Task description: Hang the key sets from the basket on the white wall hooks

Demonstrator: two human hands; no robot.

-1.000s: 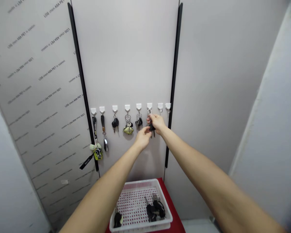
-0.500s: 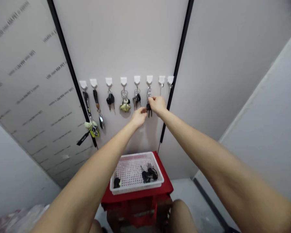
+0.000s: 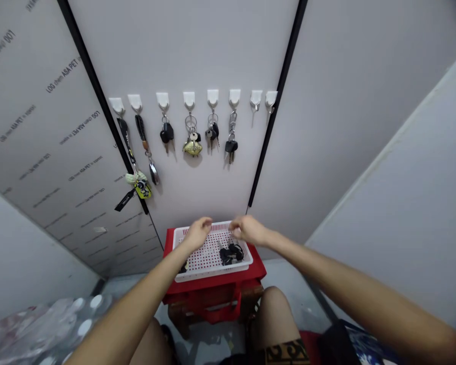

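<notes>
Above the far left part of a white plastic basket [image 3: 182, 276] is my left hand [image 3: 199, 233], its fingers loosely apart and holding nothing. My right hand [image 3: 249, 230] hovers over the basket's far right corner, fingers curved and slightly blurred, with nothing visible in them. Just below it in the basket lies a bunch of black-headed keys [image 3: 231, 253]. Another dark key [image 3: 184, 267] is at the near left corner, partly hidden by my left forearm. On the wall, a key bunch on a metal chain [image 3: 231, 146] hangs from a white hook [image 3: 234, 97], apart from both hands.
More key bunches hang leftward, one with a gold fish-shaped charm [image 3: 192, 147], others on straps [image 3: 140, 129]. Two bare hooks [image 3: 256, 99] are at the right. The basket stands on a red-covered stool [image 3: 213, 289]. Wrapped bottles [image 3: 84, 327] stand lower left.
Both hands have left the key bunch on the chain and come down to the basket. That bunch now hangs free on its hook. The view has tilted downward.
</notes>
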